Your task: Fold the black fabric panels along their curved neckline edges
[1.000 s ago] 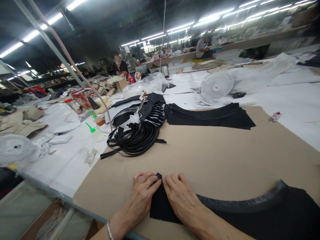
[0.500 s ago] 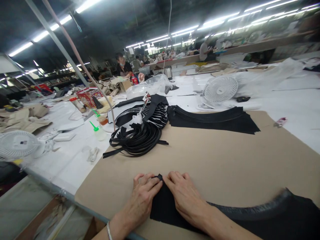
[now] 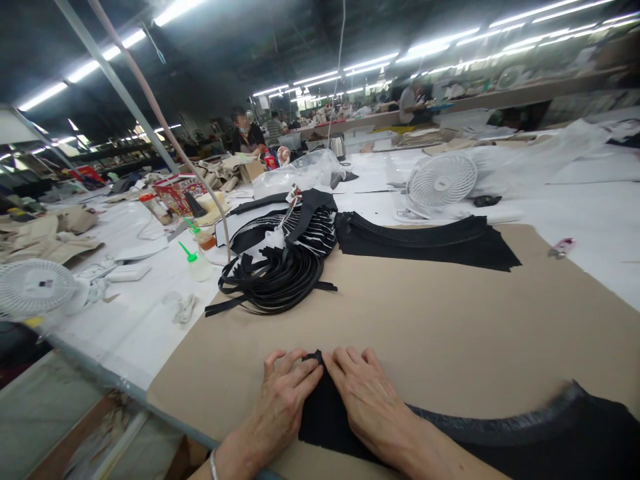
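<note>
A long, curved black fabric piece (image 3: 323, 417) lies flat at the near edge of the work surface, with a shiny band along its inner curve. At its narrow left end, my left hand (image 3: 286, 397) is closed, thumb and fingertips pinching the top corner. Just to the right, my right hand (image 3: 365, 393) presses its bunched fingertips on the same edge. A small folded bit of the fabric shows between the two hands. My right forearm crosses over the piece and hides its middle part.
Brown board (image 3: 425, 320) covers the near table. Beyond my hands lie a coil of black strips (image 3: 275, 283) and stacked black curved pieces (image 3: 430, 243). Green-tipped bottles (image 3: 197, 263), a white fan (image 3: 443, 180) and small snips (image 3: 563, 247) stand or lie around. Co-workers sit in the background.
Both hands stay at the same corner and have shifted only very slightly left. The black piece and the surrounding things look the same.
</note>
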{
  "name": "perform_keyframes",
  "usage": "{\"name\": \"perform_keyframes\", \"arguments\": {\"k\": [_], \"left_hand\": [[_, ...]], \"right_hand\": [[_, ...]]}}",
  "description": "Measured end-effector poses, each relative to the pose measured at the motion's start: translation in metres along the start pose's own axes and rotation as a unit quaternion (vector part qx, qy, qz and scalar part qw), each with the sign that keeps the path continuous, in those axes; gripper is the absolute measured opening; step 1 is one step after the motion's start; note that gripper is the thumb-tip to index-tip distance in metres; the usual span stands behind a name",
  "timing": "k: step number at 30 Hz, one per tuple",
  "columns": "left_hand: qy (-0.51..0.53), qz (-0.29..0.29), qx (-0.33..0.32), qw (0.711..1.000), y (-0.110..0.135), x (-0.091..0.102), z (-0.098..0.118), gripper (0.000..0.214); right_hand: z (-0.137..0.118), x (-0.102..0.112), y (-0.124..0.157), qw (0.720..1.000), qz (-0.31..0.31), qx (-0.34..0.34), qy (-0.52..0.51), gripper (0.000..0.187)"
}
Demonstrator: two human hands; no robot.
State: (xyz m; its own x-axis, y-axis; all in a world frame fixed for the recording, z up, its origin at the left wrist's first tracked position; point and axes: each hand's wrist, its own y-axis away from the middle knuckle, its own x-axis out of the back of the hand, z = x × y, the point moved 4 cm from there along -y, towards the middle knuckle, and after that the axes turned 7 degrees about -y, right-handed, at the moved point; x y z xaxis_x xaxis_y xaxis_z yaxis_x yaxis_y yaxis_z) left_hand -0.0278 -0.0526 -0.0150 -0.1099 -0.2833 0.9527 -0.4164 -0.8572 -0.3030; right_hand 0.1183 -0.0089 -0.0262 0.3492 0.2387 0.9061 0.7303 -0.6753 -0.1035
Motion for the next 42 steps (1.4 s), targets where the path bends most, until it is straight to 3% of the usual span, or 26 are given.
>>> {"name": "perform_keyframes", "arguments": {"k": [4,10,15,20,26,28,33,36,42], "left_hand": [[-0.005,0.003,0.0,1.0,0.001,0.001,0.001,0.054],[-0.012,0.008,0.001,1.0,0.003,0.002,-0.001,0.055],[-0.031,-0.018,-0.019,0.999,0.006,0.0,-0.001,0.058],[-0.033,-0.028,-0.012,0.999,0.007,0.0,-0.001,0.059],[-0.033,-0.002,-0.008,0.999,0.006,0.001,0.0,0.061],[-0.032,0.009,-0.009,0.999,0.007,0.0,0.0,0.062],[-0.041,-0.002,-0.005,0.999,0.011,-0.004,0.0,0.055],[-0.032,-0.016,0.001,0.999,0.013,-0.006,0.001,0.052],[0.001,0.009,0.055,0.998,0.006,-0.001,-0.002,0.043]], "right_hand": [[0.002,-0.007,0.0,0.999,0.02,0.01,0.024,0.053],[0.002,-0.028,0.009,0.989,0.118,0.041,0.077,0.049],[0.002,-0.032,0.015,0.97,0.183,0.101,0.122,0.045],[0.008,-0.031,0.011,0.981,0.146,0.075,0.107,0.053],[-0.006,-0.021,0.014,0.959,0.193,0.143,0.152,0.044],[-0.011,-0.015,0.007,0.969,0.16,0.138,0.13,0.042],[0.001,0.01,-0.014,1.0,0.02,-0.006,0.011,0.047],[0.017,0.025,-0.007,0.997,0.006,-0.068,-0.046,0.051],[0.021,0.038,0.024,0.989,-0.005,-0.104,-0.109,0.028]]}}
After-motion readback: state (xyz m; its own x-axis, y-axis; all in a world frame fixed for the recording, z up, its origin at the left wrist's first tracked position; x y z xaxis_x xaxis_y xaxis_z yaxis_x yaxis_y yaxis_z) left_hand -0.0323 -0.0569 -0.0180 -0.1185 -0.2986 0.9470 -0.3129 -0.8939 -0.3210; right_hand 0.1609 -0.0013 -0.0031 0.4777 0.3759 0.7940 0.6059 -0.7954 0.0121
